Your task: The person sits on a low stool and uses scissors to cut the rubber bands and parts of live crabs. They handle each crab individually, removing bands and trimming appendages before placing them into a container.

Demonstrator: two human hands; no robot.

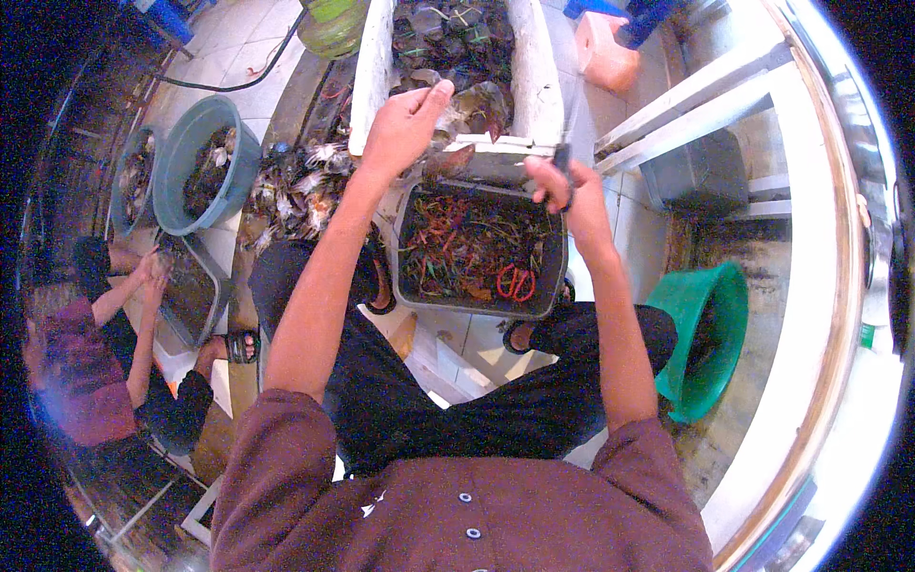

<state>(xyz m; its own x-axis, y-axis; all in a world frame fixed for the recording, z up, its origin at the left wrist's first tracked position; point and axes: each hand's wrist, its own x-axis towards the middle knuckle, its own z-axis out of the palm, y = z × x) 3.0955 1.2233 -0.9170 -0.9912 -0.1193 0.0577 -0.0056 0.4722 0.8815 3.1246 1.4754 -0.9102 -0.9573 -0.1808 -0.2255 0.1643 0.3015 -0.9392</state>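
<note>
My left hand [407,125] is raised over the near end of a white foam box [540,79], fingers pinched beside a greyish crab [450,121] that it seems to hold. Several dark crabs [457,43], some bound with green straps, fill the box. In my right hand [565,186] is a black-handled cutting tool [563,161]; motion blurs its blade, so its exact kind is unclear. Below both hands stands a grey plastic tub [482,309] of cut straps and scraps, with a red looped band [516,283] on top.
Crabs or crab parts lie heaped [300,189] left of the tub. Beyond are a blue-grey basin [243,154] and a green gas cylinder [330,28]. Another person's hands [154,268] work over a dark tray [196,286]. On the right are a green basket [729,343] and white frame [779,143].
</note>
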